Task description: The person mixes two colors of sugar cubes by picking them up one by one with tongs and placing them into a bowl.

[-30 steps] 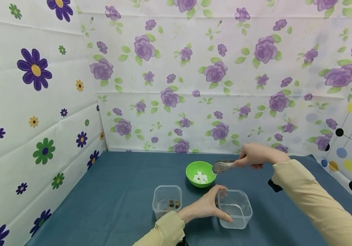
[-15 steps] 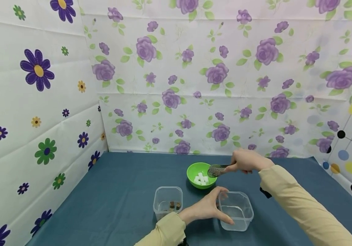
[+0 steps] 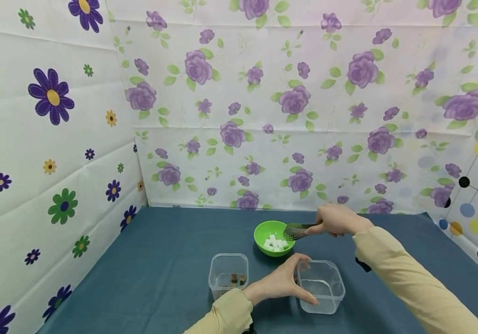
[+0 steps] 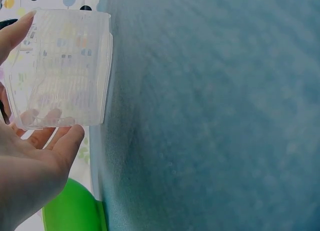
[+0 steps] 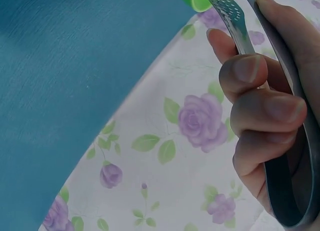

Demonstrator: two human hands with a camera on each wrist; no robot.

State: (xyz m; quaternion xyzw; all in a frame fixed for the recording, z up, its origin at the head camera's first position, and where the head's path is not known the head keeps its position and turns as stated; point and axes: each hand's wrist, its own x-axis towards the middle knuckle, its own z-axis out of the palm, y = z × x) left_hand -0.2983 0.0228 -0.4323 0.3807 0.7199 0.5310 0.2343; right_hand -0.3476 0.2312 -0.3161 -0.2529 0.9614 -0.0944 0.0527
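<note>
Steel tongs with perforated, spoon-shaped tips (image 3: pixel 296 230) are being gripped by the right hand (image 3: pixel 337 220), the fingers curling round both arms of the tool, as the right wrist view confirms (image 5: pixel 235 21). The tips are hanging over the right rim of a small round green plastic bowl (image 3: pixel 264 232), which is holding a cluster of white cubes (image 3: pixel 275 244); whether the tips are touching a cube or carrying anything cannot be told. The left hand (image 3: pixel 282 280) is grasping a clear square plastic container (image 3: pixel 326 297), thumb on its far left corner and fingers along its near left wall, steadying it on the cloth; the left wrist view shows the same container (image 4: pixel 60 66) sitting between thumb and fingers. This container is standing just in front of the green bowl and appears to hold nothing. A second clear square plastic container (image 3: pixel 227 264) is standing near the left forearm, apart from the first, with a few small brown pieces (image 3: pixel 235 279) on its floor. All three vessels are resting on a blue-green tablecloth (image 3: pixel 172 260), enclosed by flower-printed sheeting (image 3: pixel 230 93). Judging by this layout, the brown pieces are already sorted, while all visible white cubes are remaining in the bowl and the held container is awaiting its first.
</note>
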